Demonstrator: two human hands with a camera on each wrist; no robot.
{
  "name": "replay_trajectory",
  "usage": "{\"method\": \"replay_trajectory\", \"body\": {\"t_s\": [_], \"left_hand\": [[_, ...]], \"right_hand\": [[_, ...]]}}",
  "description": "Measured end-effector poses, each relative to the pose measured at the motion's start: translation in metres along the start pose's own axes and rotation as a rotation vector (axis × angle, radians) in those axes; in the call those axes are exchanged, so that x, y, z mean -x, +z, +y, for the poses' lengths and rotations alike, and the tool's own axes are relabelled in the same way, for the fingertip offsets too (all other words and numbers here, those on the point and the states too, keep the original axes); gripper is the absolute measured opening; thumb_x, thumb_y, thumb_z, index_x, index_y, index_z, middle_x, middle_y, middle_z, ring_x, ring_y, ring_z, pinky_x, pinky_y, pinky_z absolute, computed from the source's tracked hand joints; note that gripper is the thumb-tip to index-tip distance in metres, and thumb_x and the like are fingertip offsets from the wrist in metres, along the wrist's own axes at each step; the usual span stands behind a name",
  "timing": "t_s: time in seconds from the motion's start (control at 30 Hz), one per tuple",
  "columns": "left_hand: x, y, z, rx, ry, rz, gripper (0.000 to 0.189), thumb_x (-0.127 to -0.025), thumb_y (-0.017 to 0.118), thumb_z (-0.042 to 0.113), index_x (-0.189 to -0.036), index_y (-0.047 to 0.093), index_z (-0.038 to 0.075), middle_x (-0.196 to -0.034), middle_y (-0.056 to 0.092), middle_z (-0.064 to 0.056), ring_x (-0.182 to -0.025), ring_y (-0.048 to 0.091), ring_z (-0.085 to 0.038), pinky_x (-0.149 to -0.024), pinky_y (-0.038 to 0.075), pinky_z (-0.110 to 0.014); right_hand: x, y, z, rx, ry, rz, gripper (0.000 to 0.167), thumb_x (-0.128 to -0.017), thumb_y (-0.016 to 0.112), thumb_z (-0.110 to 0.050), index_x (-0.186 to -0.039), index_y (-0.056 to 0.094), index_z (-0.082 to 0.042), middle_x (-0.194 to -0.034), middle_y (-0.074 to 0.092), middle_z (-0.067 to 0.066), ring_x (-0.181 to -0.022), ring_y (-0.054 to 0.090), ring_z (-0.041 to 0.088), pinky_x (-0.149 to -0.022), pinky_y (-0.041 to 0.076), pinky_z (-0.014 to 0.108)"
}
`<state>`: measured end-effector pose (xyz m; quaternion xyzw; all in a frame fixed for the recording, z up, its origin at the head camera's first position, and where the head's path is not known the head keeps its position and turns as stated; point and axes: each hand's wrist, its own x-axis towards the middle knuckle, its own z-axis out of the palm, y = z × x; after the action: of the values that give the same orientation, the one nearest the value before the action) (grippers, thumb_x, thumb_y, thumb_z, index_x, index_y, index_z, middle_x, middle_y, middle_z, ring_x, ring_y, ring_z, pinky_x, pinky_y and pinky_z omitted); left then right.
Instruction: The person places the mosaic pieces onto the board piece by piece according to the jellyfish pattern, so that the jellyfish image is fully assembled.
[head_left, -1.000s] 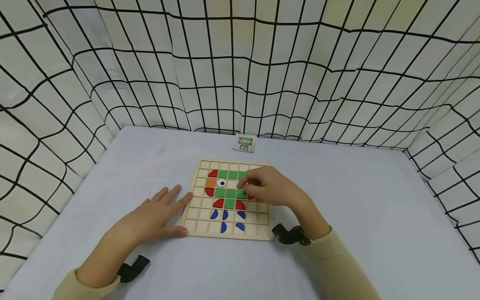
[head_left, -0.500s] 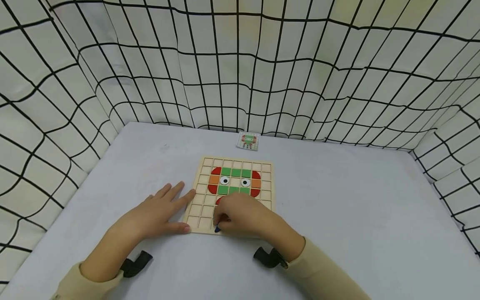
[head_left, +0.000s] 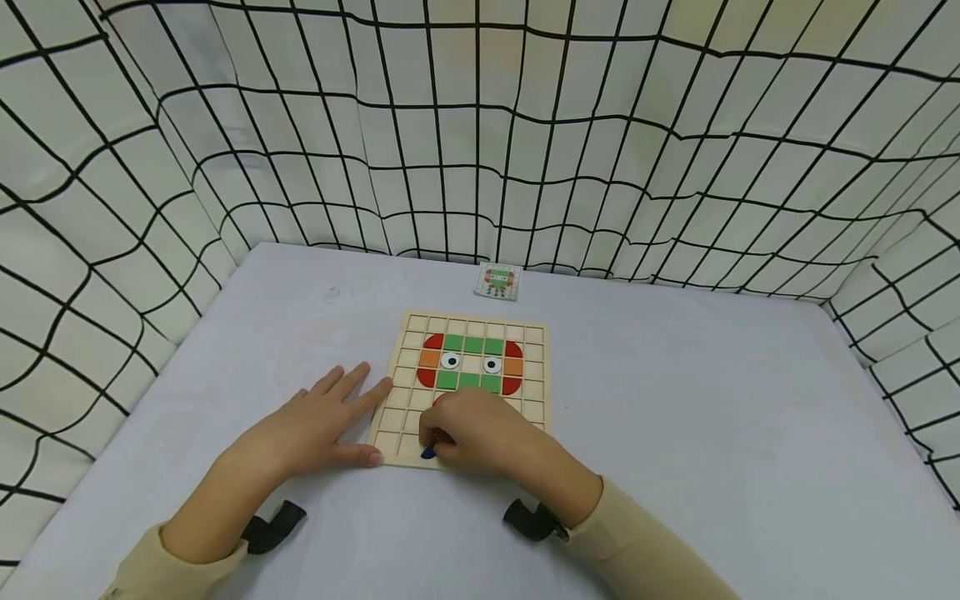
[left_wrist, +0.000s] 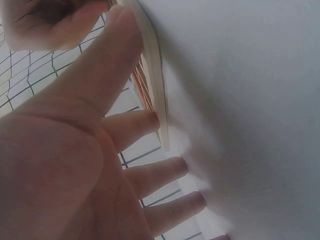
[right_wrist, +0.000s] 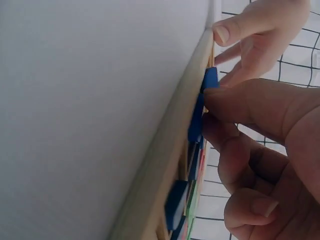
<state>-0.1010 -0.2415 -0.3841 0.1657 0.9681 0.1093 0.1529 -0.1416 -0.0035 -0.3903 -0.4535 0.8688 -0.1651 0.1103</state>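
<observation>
A wooden grid board (head_left: 386, 421) bears flat pieces: green squares (head_left: 473, 345), red rounded corners (head_left: 512, 385), orange squares (head_left: 429, 358) and two eye pieces (head_left: 492, 365). My right hand (head_left: 476, 429) is over the board's lower part, thumb and forefinger pinching a blue curved piece (head_left: 428, 452) near the bottom edge. In the right wrist view that blue piece (right_wrist: 210, 77) stands above the rim, with several other blue pieces (right_wrist: 176, 205) along the board. My left hand (head_left: 311, 429) lies spread on the table, thumb and forefinger touching the board's left edge.
A small picture card (head_left: 498, 282) with a similar coloured pattern lies behind the board. The white table (head_left: 712, 417) is bordered at the back and sides by black netting (head_left: 480, 142) over pale sheeting. Both wrists carry black straps.
My right hand has moved from the board's right side to its lower left and now pinches a blue piece. The right eye piece has come into view. My left hand keeps its place.
</observation>
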Motion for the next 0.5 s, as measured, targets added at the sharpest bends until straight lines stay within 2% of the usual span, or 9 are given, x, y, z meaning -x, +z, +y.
{"method": "replay_trajectory", "body": {"t_s": [0.17,0.37,0.5], "left_hand": [[0.0001,-0.001,0.0007,0.01,0.0,-0.001,0.092,-0.083,0.069,0.062,-0.157,0.034,0.019,-0.162,0.024,-0.024,-0.144,0.021,-0.055,-0.102,0.029,-0.077],[0.0002,-0.0012,0.0006,0.004,0.0,0.004,0.093,-0.082,0.069,0.062,-0.156,0.036,0.017,-0.161,0.025,-0.025,-0.144,0.022,-0.056,-0.102,0.031,-0.077],[0.0005,-0.001,0.0006,0.0,-0.002,0.005,0.093,-0.082,0.07,0.061,-0.156,0.036,0.017,-0.16,0.026,-0.026,-0.144,0.022,-0.056,-0.101,0.031,-0.076]], "right_hand": [[-0.0001,0.0022,0.0,-0.002,-0.011,0.024,0.012,-0.089,0.071,-0.012,-0.087,0.074,-0.024,-0.083,0.063,-0.014,-0.073,0.053,0.0,-0.065,0.044,0.013],[0.0007,0.0031,0.0005,0.048,-0.108,0.007,0.013,-0.086,0.075,-0.015,-0.082,0.072,-0.027,-0.077,0.056,-0.015,-0.071,0.048,0.0,-0.063,0.04,0.012],[0.0011,0.0027,0.0,0.071,-0.1,0.004,0.013,-0.086,0.076,-0.017,-0.079,0.071,-0.027,-0.075,0.054,-0.016,-0.071,0.048,0.0,-0.063,0.04,0.013]]}}
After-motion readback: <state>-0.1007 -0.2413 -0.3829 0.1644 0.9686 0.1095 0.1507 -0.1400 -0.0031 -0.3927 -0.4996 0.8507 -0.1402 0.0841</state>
